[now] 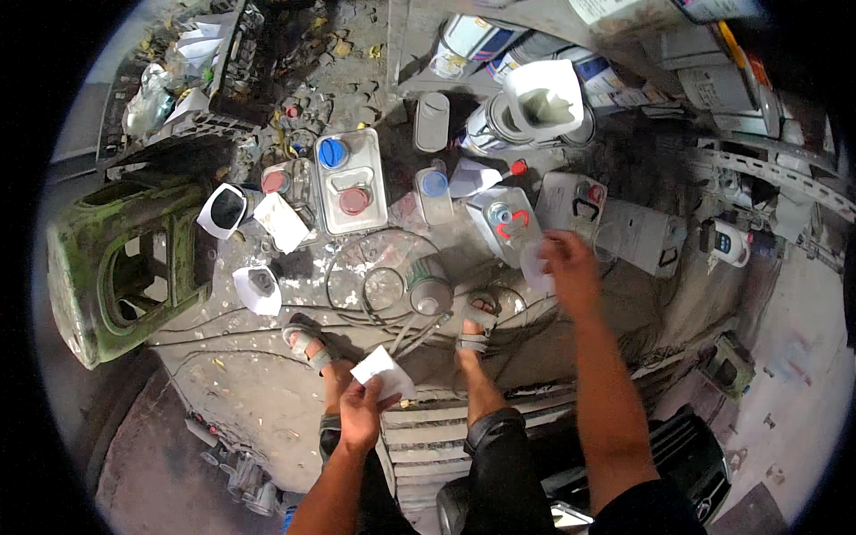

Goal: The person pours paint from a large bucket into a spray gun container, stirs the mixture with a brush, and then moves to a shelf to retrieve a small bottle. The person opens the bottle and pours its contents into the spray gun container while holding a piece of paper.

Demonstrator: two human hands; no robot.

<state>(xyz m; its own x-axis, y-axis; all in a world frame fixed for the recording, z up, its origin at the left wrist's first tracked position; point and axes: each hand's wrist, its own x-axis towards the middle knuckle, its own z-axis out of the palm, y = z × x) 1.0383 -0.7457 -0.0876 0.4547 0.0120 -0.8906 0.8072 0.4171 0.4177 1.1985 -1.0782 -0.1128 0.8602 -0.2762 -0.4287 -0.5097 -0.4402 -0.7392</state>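
Note:
My left hand is closed on a folded piece of white paper, held low in front of my legs. Out to the right, my right hand pinches a thin, translucent whitish piece whose kind is too blurred to make out. Just beyond that hand stands a rectangular metal can with a red handle and a round spout on top. Beside it is a second metal can with a red cap and dark handle. A folded white paper lies behind the first can.
A metal tray bears blue and red lids. Paper-lined cups and a blue-lidded container sit on the floor. A hose coils around a spray can. A green vehicle part stands left; paint cans fill the back shelf.

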